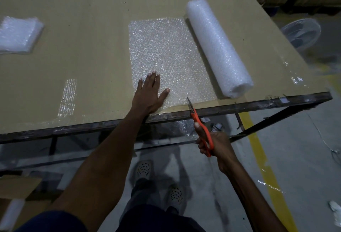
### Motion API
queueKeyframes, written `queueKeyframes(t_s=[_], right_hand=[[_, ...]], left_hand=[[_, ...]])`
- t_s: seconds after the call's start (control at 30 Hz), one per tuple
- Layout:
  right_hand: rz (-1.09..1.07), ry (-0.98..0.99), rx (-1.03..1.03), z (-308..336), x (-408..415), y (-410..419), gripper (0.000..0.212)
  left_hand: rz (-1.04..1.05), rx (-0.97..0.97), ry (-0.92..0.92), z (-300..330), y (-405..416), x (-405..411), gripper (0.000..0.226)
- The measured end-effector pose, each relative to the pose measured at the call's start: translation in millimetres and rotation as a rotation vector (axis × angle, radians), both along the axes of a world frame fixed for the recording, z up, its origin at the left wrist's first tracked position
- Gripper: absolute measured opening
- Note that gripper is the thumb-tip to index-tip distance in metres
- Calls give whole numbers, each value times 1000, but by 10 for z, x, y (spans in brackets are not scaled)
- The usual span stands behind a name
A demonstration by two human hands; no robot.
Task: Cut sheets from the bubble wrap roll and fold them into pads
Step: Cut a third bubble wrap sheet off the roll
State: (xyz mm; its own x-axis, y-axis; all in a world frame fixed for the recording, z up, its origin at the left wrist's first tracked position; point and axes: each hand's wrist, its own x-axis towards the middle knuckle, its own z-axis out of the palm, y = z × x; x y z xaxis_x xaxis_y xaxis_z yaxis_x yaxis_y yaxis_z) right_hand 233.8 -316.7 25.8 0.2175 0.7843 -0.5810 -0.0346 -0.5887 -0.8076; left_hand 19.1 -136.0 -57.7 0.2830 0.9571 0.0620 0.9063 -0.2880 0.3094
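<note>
Now, left hand (150, 93): laid flat, fingers straight, pressing the unrolled sheet (166, 56).
Right hand (214, 143): orange scissors (199, 122) are gripped, blades nearly closed at the sheet's near edge.
Progress: folded pads (18, 34) are stacked far left; this sheet is judged uncut, folding left.
Roll (217, 47): lies on the table (83, 47), right of the sheet, long axis near-to-far.

Dim overhead light, glare on plastic, blurred and warped edges
</note>
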Motion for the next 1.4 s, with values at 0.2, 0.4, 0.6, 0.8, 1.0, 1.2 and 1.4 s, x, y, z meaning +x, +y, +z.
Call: queueKeyframes(t_s=[0.2,0.4,0.6,0.8,1.0,1.2,1.4], right_hand=[[9,-6,-14,-25,-22,0,34],[-30,25,-21,-19,-28,-46,45],[-4,6,6,35,-37,-23,61],[-8,-7,-10,-12,-28,-55,53],[-13,7,7,23,-86,30,71],[-1,-15,2,-51,-35,3,55],[-40,24,0,7,-107,179,71]], left_hand=[[-1,4,15,-12,4,1,78],[-1,9,4,-20,-5,5,77],[-4,16,22,-37,15,0,77],[-7,12,31,-27,15,-3,77],[-6,12,30,-17,5,0,77],[1,16,23,-7,2,5,75],[0,15,20,-14,2,8,76]])
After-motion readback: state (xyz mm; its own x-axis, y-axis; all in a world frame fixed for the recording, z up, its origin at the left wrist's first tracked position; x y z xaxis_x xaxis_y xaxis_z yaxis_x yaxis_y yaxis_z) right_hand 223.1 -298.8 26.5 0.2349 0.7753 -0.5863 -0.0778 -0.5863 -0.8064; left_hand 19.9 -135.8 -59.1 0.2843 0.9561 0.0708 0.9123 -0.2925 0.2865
